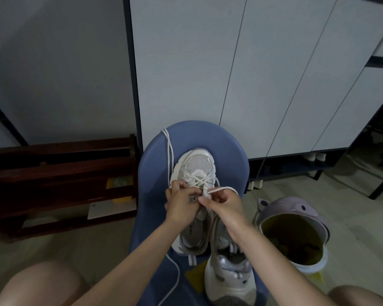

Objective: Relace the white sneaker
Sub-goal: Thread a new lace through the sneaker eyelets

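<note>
Left hand (181, 204) steadies the sneaker (196, 173) while right hand (221, 203) pinches the lace (221, 189); best feed it straight through the next eyelet.

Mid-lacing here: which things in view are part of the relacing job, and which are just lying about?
In the job:
white sneaker on the blue seat
its lace
left hand and right hand, both pinching lace at the eyelets

Lying about:
second sneaker
lilac bin
wooden rack
white cabinet

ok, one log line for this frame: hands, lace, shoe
left hand grips sneaker at eyelets | right hand pinches lace | lower eyelets crossed | sneaker on blue stool
</note>
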